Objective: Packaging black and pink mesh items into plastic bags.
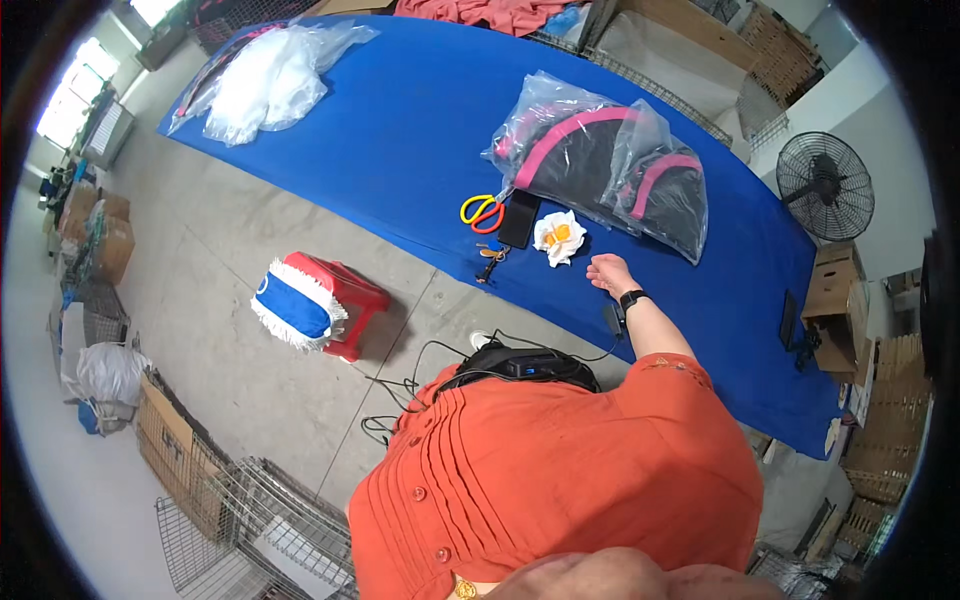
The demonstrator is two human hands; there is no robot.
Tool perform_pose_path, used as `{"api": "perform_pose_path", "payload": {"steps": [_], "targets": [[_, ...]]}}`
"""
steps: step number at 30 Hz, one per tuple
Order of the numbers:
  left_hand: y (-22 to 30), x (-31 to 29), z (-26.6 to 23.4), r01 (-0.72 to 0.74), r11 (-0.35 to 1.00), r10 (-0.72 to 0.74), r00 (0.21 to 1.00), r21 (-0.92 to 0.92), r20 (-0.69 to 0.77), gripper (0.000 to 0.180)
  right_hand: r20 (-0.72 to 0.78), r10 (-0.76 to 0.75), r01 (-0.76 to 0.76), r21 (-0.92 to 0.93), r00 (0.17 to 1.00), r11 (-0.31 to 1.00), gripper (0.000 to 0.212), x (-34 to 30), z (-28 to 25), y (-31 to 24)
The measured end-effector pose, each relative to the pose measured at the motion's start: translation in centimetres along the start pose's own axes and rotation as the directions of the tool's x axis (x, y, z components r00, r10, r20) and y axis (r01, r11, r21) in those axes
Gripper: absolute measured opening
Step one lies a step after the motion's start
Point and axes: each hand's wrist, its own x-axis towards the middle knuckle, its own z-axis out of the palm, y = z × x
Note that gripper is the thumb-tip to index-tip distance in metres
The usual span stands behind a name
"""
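My right hand (pixel 612 273), with a dark watch on its wrist, is over the near edge of the blue-covered table (pixel 410 110). Its fingers are curled in, and nothing shows in them. A crumpled white tissue with orange pieces (pixel 559 238) lies just left of it. Beyond that are a black phone (pixel 518 220), scissors with red and yellow handles (pixel 484 213) and a small bunch of keys (pixel 490 256). Black fan-shaped pieces with pink bands (pixel 572 160) lie in clear plastic bags farther back. By my wrist is a small dark device (pixel 613 320). My left hand is out of view.
A red stool (pixel 350 300) with a blue-and-white fringed pad (pixel 298 308) stands on the floor at left. White material in clear plastic (pixel 265 85) lies at the table's far left. A black fan (pixel 825 185), cartons and wire racks (pixel 240 520) stand around. Cables hang at my waist.
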Motion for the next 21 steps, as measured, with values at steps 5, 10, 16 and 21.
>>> {"api": "perform_pose_path", "payload": {"steps": [5, 10, 16, 21], "targets": [[2.5, 2.2, 2.7, 0.298, 0.953, -0.302, 0.948, -0.052, -0.099, 0.036, -0.087, -0.213, 0.185, -0.253, 0.973, 0.949, 0.021, 1.6, 2.4, -1.6], [3.4, 4.7, 4.7, 0.561, 0.819, -0.574, 0.801, -0.123, -0.170, 0.037, -0.042, -0.626, 0.469, -0.624, 0.778, 0.625, 0.025, 3.8, 4.0, -2.9], [0.3, 4.9, 6.0, 0.750, 0.615, -0.786, 0.556, -0.244, -0.271, 0.037, 0.155, -0.544, 0.431, -0.795, 0.824, 0.427, 0.023, 4.4, 8.6, -3.9], [2.2, 7.2, 6.8, 0.778, 0.595, -0.791, 0.521, -0.201, -0.322, 0.037, 0.117, -0.584, 0.305, -0.923, 0.803, 0.235, 0.031, 6.5, 9.1, -1.6]]}}
